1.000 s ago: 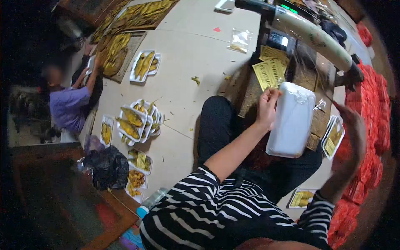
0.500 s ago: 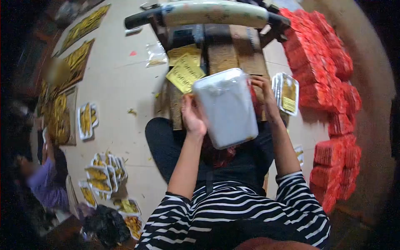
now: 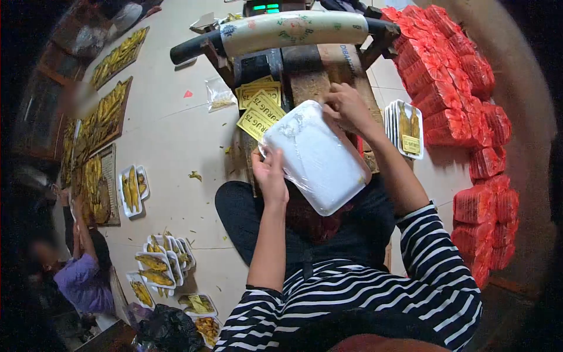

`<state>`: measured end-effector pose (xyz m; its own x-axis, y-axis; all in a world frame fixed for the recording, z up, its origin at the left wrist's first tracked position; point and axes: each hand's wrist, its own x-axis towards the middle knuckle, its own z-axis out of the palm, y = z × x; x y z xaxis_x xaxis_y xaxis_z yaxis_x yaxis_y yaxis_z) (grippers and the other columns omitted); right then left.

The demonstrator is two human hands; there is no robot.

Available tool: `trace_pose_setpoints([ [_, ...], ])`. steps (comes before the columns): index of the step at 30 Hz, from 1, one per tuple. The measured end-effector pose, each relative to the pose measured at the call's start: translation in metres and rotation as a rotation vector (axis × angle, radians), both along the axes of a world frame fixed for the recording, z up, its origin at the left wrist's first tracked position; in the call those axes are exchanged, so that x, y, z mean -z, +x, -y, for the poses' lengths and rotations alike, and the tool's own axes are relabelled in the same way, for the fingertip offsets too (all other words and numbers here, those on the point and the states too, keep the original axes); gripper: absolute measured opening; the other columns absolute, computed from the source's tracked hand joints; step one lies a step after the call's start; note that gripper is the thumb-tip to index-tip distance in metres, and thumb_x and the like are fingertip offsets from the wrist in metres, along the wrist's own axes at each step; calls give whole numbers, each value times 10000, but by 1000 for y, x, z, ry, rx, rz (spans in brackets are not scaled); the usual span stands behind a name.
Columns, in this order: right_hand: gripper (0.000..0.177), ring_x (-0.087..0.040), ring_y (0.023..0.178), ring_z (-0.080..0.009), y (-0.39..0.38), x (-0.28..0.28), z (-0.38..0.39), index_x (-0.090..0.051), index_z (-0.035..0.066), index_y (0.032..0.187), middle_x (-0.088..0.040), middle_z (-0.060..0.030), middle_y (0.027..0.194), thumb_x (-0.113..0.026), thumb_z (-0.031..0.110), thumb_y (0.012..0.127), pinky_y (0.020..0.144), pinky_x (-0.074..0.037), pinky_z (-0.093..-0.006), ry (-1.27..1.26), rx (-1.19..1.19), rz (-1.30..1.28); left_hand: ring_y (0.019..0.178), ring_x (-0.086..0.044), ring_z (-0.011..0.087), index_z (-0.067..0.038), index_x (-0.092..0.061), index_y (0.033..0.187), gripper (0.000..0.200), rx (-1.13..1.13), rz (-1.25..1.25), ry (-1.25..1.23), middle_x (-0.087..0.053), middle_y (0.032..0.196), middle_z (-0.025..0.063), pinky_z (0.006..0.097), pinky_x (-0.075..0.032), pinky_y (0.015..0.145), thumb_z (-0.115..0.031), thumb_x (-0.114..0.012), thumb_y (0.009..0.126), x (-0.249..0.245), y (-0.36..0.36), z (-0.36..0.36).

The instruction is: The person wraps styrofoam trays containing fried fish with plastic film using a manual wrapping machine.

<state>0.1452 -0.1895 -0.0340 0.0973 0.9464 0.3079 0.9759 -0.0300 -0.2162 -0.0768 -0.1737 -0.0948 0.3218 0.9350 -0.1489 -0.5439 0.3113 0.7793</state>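
White rectangular foam tray (image 3: 316, 157), film-wrapped, being held underside-up.
The left hand (image 3: 271, 176) is clamping its fingers on the near edge; the right hand (image 3: 347, 108) is pinching its fingers together on the film at the far corner, just short of the long film roll (image 3: 293, 29).

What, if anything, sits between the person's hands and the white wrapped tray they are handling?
Nothing visible. The left hand grips the white tray at its left edge and the right hand presses on its far edge; only the clear film around the tray lies under them.
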Motion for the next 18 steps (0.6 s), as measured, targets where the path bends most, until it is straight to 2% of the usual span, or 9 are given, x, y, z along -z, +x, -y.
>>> trace_pose_setpoints([
  [1, 140, -509, 787, -265, -1, -1, 4, -608, 75, 737, -521, -91, 766, -599, 198, 672, 673, -416, -378, -65, 104, -47, 918, -533, 140, -37, -384, 1061, 327, -2, -1, 5, -550, 1028, 111, 266, -428, 812, 17, -568, 796, -3, 3, 0],
  [5, 154, -485, 751, -266, -22, 4, -20, -554, 50, 668, -487, -89, 744, -592, 194, 706, 650, -408, -369, 233, -425, -174, 949, -522, 164, -39, -337, 1099, 404, 38, -3, 52, -524, 1054, 148, 274, -430, 818, 39, -573, 781, 5, 3, -5],
  [7, 217, -505, 828, -289, -51, -12, -40, -583, 61, 819, -525, -110, 877, -621, 250, 721, 725, -426, -369, -135, -484, 13, 935, -524, 148, -37, -347, 1106, 407, 58, -48, 64, -529, 1034, 126, 273, -427, 821, 50, -565, 773, -2, 0, -4],
  [9, 284, -507, 924, -297, -68, 24, -75, -553, 85, 988, -558, -91, 898, -603, 196, 731, 777, -425, -384, -48, -639, -176, 932, -508, 141, -38, -347, 1128, 436, 51, -106, 167, -506, 1034, 105, 270, -417, 820, 74, -550, 759, -1, 0, -8],
  [10, 276, -501, 942, -263, -81, 12, -74, -564, 119, 997, -560, -58, 889, -598, 162, 726, 817, -381, -393, -206, -734, -471, 932, -503, 142, -40, -347, 1130, 439, -7, -158, 223, -500, 1041, 103, 268, -414, 815, 79, -545, 758, 3, 0, -9],
  [12, 255, -479, 974, -224, -90, -6, -72, -572, 157, 990, -566, -16, 886, -589, 174, 736, 855, -313, -410, -304, -638, -307, 932, -494, 145, -44, -346, 1134, 445, -107, -248, 336, -488, 1055, 100, 264, -409, 806, 88, -537, 755, 7, 6, -11],
  [14, 237, -462, 990, -196, -68, -11, -57, -578, 186, 973, -568, 24, 885, -589, 200, 737, 861, -267, -424, -184, -486, -235, 1011, -460, 179, -56, -266, 1191, 556, -13, -182, 191, -438, 1090, 149, 284, -389, 880, 90, -554, 738, -10, 1, -10],
  [15, 267, -423, 1073, -198, -52, -23, -37, -581, 204, 1010, -572, 24, 974, -588, 239, 745, 897, -253, -420, -218, -402, -151, 1006, -467, 186, -62, -250, 1208, 579, 29, -156, 164, -438, 1087, 154, 291, -397, 877, 87, -556, 739, -28, 1, -6],
  [18, 436, -389, 1143, -238, -32, -30, 47, -525, 170, 1148, -519, -31, 1152, -605, 318, 746, 957, -216, -440, 108, -333, -206, 995, -492, 207, -73, -200, 1260, 648, 194, -1, 168, -425, 1128, 158, 320, -429, 847, 39, -575, 743, -110, 15, 26],
])
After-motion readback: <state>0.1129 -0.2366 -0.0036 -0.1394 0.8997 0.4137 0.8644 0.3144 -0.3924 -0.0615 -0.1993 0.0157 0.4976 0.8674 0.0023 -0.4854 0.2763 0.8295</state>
